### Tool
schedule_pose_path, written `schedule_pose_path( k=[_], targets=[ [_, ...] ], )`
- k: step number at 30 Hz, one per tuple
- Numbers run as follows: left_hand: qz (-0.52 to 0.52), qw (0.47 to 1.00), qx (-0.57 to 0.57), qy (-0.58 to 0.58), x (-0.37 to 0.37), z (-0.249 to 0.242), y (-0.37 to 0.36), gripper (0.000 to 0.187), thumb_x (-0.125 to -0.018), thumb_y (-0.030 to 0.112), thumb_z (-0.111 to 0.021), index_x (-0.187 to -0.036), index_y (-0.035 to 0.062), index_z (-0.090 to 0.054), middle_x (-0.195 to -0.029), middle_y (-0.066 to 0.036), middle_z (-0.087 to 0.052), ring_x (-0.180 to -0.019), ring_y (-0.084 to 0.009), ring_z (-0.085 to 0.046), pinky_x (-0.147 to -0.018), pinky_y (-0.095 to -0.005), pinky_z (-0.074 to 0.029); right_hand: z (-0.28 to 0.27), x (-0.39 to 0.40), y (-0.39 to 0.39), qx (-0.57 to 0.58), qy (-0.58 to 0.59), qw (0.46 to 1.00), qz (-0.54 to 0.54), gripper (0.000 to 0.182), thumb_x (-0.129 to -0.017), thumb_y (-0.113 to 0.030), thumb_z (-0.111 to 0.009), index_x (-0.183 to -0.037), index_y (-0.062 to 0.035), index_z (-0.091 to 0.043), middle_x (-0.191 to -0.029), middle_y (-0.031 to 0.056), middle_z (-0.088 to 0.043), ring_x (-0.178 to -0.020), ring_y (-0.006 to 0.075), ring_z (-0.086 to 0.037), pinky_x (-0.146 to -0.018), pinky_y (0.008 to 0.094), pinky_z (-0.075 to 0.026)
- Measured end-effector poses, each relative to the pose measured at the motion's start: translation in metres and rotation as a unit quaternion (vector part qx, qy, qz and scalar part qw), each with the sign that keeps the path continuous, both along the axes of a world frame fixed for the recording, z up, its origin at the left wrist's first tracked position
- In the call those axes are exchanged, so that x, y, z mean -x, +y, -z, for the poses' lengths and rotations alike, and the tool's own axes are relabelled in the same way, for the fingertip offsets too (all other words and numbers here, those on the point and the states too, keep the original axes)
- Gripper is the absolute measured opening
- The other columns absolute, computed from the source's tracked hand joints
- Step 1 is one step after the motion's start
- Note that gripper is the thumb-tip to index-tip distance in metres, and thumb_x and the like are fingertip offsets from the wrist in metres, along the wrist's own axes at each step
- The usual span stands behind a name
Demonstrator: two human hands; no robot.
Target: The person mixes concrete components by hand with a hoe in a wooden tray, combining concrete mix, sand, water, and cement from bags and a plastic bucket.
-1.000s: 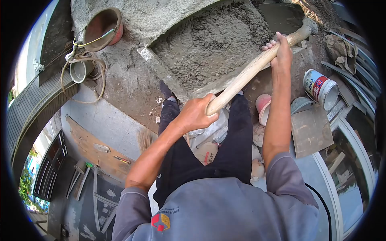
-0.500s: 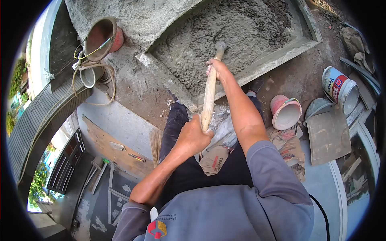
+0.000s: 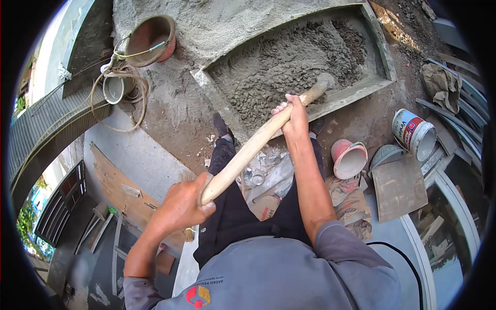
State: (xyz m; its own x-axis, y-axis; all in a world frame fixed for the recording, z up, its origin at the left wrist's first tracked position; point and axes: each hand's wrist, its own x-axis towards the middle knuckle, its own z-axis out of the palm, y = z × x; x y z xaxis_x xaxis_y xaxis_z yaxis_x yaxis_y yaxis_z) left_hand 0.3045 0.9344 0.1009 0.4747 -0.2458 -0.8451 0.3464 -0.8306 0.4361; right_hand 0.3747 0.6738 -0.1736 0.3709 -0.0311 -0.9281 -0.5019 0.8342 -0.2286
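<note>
My left hand (image 3: 182, 204) is closed round the butt end of a hoe's pale wooden handle (image 3: 249, 151). Farther up the same handle, my right hand (image 3: 296, 118) grips it near the head. The handle slants from lower left to upper right. Its head end is caked with grey cement, and the blade cannot be seen. Beneath that end lies wet, lumpy mortar (image 3: 279, 64) in a shallow mixing trough (image 3: 357, 98) with raised sides. My feet stand at the trough's near edge.
A large bucket (image 3: 169, 50) with a cord stands left of the trough, near a small pail (image 3: 114, 89) and a looped hose (image 3: 129, 128). To the right are a pink bucket (image 3: 350, 159), a white paint bucket (image 3: 413, 132), a board (image 3: 399, 188) and crumpled cement sacks (image 3: 351, 204).
The hoe's handle has swung from nearly upright in view to a slant. My left hand moved left and down; my right hand and the head end moved right. The view shifted slightly.
</note>
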Motion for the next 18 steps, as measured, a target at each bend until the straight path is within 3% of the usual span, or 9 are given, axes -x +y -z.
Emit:
schedule_pose_path(
  k=[3,6,9,13,14,16,18],
  targets=[
    [-0.002,0.994,-0.078,-0.073,0.065,0.107,0.099,0.03,-0.072,0.014,-0.07,-0.099,0.0056,-0.057,-0.082,-0.023,-0.066,-0.085,-0.0454,-0.065,-0.073,-0.0529,-0.051,-0.001,0.013,0.06,0.011,-0.024,1.0,0.0,0.014,-0.087,-0.007,-0.066,-0.088,-0.003,-0.052,-0.074,0.0075,-0.052,-0.059,0.023,-0.054,-0.061,0.0431,-0.055],
    [-0.053,0.988,-0.027,-0.14,0.091,0.181,0.137,0.022,-0.071,0.011,-0.068,-0.089,0.0039,-0.057,-0.081,-0.022,-0.064,-0.084,-0.0457,-0.064,-0.074,-0.0518,-0.05,-0.007,0.022,0.088,0.088,-0.069,0.994,-0.012,0.014,-0.088,-0.008,-0.066,-0.087,-0.0009,-0.054,-0.073,0.0079,-0.054,-0.059,0.0235,-0.059,-0.06,0.0422,-0.056],
    [-0.067,0.986,-0.016,-0.154,0.103,0.175,0.137,0.019,-0.07,0.008,-0.067,-0.085,0.0031,-0.057,-0.081,-0.021,-0.063,-0.082,-0.045,-0.063,-0.075,-0.0508,-0.05,-0.048,0.025,0.089,0.13,-0.108,0.985,-0.04,0.014,-0.09,-0.008,-0.065,-0.086,-0.001,-0.054,-0.074,0.008,-0.055,-0.06,0.0227,-0.06,-0.06,0.0417,-0.057],
    [-0.07,0.988,-0.011,-0.14,0.1,0.07,0.135,0.017,-0.07,0.006,-0.067,-0.084,0.0026,-0.058,-0.076,-0.023,-0.063,-0.076,-0.0426,-0.065,-0.07,-0.0501,-0.051,-0.076,0.023,0.101,0.043,-0.051,0.996,-0.051,0.016,-0.092,-0.011,-0.065,-0.086,-0.0009,-0.054,-0.073,0.0083,-0.055,-0.059,0.022,-0.061,-0.059,0.0409,-0.058],
    [-0.095,0.989,-0.044,-0.103,0.093,0.058,0.129,0.017,-0.07,0.006,-0.067,-0.084,0.0023,-0.058,-0.074,-0.023,-0.063,-0.074,-0.0432,-0.065,-0.068,-0.0496,-0.052,-0.059,0.026,0.105,0.004,-0.034,0.998,-0.061,0.014,-0.092,-0.011,-0.066,-0.088,-0.0012,-0.056,-0.076,0.0082,-0.056,-0.062,0.0225,-0.059,-0.063,0.0438,-0.058],
    [-0.141,0.984,-0.107,-0.031,0.073,0.054,0.104,0.017,-0.071,0.006,-0.067,-0.085,0.0017,-0.058,-0.071,-0.023,-0.063,-0.07,-0.0443,-0.065,-0.064,-0.0486,-0.052,-0.014,0.015,0.11,-0.023,-0.015,0.997,-0.067,0.015,-0.09,-0.011,-0.066,-0.089,-0.0007,-0.055,-0.076,0.0091,-0.054,-0.062,0.0237,-0.059,-0.06,0.045,-0.057],
    [-0.11,0.984,-0.115,-0.08,0.059,0.104,0.069,0.019,-0.072,0.008,-0.069,-0.086,0.0011,-0.058,-0.07,-0.023,-0.065,-0.069,-0.0457,-0.066,-0.063,-0.0489,-0.053,0.054,-0.007,0.093,-0.035,0.006,0.996,-0.079,0.016,-0.09,-0.01,-0.066,-0.091,-0.0005,-0.054,-0.075,0.0089,-0.053,-0.061,0.0239,-0.058,-0.058,0.0454,-0.056]
  ],
)
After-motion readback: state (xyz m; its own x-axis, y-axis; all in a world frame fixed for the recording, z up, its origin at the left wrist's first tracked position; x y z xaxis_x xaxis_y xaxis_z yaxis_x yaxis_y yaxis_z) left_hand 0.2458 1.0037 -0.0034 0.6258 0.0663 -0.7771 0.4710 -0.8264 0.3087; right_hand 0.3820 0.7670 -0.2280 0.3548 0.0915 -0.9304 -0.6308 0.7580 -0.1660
